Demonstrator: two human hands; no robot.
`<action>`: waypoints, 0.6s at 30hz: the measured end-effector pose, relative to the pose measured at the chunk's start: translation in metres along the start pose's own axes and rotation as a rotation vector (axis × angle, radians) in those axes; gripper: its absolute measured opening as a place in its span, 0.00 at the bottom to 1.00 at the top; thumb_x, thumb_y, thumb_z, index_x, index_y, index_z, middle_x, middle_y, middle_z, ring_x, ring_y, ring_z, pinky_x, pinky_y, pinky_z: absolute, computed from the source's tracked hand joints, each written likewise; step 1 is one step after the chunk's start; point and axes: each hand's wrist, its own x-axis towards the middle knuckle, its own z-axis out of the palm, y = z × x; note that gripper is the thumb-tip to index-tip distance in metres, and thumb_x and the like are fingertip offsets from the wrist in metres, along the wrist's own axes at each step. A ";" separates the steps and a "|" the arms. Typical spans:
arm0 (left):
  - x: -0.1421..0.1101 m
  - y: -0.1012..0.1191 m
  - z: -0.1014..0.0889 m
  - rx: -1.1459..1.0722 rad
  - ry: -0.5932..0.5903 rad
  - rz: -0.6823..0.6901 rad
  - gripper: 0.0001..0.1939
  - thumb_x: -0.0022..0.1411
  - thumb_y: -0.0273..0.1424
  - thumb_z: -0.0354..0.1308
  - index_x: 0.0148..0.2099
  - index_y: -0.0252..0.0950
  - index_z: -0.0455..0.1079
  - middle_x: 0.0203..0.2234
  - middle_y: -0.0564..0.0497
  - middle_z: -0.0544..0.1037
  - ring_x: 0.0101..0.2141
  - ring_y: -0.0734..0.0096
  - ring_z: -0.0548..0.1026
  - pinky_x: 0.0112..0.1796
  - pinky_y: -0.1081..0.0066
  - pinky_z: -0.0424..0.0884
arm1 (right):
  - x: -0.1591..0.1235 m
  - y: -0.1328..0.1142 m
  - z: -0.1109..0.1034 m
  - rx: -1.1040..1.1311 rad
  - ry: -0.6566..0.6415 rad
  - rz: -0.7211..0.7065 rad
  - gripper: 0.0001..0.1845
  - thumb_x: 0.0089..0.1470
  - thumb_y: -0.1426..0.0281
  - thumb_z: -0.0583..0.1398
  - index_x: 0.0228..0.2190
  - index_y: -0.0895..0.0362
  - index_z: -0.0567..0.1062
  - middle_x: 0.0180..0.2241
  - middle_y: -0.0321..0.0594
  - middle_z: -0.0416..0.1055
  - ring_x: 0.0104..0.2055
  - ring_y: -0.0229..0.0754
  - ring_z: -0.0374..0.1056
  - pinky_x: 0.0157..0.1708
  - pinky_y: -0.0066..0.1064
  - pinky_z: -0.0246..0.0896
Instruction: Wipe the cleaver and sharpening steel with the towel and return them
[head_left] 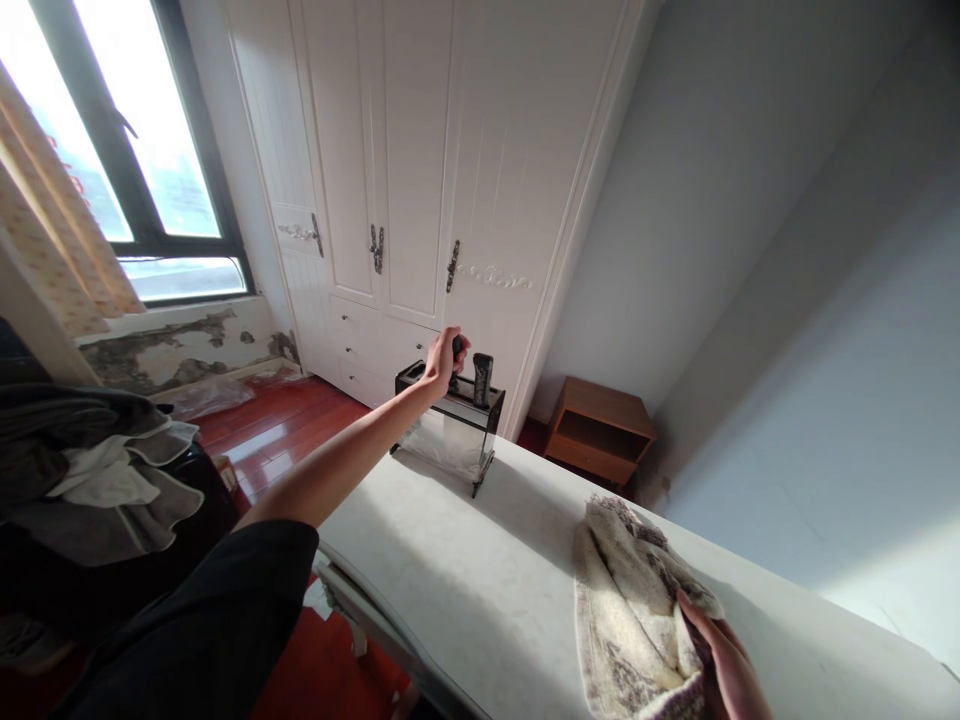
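At the far end of the white table [450, 570] stands a clear-sided box with a black frame [457, 440]. My left hand [448, 355] is at its top, fingers closed round a black upright handle [457, 347]. A second, patterned dark handle [482, 380] sticks up just to the right. What lies below the handles is hard to make out. Near the right front, a beige and brown towel [630, 600] lies bunched on the tabletop. My right hand [724, 660] grips its right side, thumb on top and the other fingers mostly hidden.
Behind the table rises a white wardrobe [420, 150]. A brown nightstand [600, 430] stands by the wall beyond the table's far edge. To the left are piled clothes [112, 480], a red floor [285, 440] and a window [150, 130] with a patterned curtain [60, 210].
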 end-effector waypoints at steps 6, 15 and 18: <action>0.001 -0.005 -0.003 0.000 -0.003 0.010 0.16 0.57 0.41 0.51 0.23 0.35 0.63 0.11 0.58 0.57 0.10 0.82 0.52 0.15 0.76 0.51 | 0.002 0.000 -0.002 0.021 -0.009 -0.034 0.24 0.25 0.57 0.73 0.28 0.56 0.80 0.35 0.43 0.79 0.65 0.58 0.53 0.54 0.35 0.65; -0.001 -0.006 -0.003 0.024 -0.019 0.038 0.16 0.56 0.40 0.51 0.24 0.35 0.63 0.11 0.57 0.59 0.11 0.81 0.54 0.15 0.76 0.51 | -0.016 -0.010 0.013 0.059 0.023 -0.047 0.21 0.19 0.62 0.72 0.24 0.54 0.78 0.31 0.40 0.79 0.61 0.61 0.59 0.50 0.38 0.67; -0.003 -0.006 -0.005 0.041 -0.021 0.048 0.16 0.56 0.41 0.52 0.24 0.35 0.63 0.12 0.57 0.60 0.11 0.81 0.55 0.16 0.76 0.52 | -0.024 -0.015 0.020 0.070 0.067 -0.067 0.20 0.16 0.63 0.72 0.20 0.53 0.78 0.28 0.40 0.78 0.57 0.61 0.63 0.46 0.37 0.68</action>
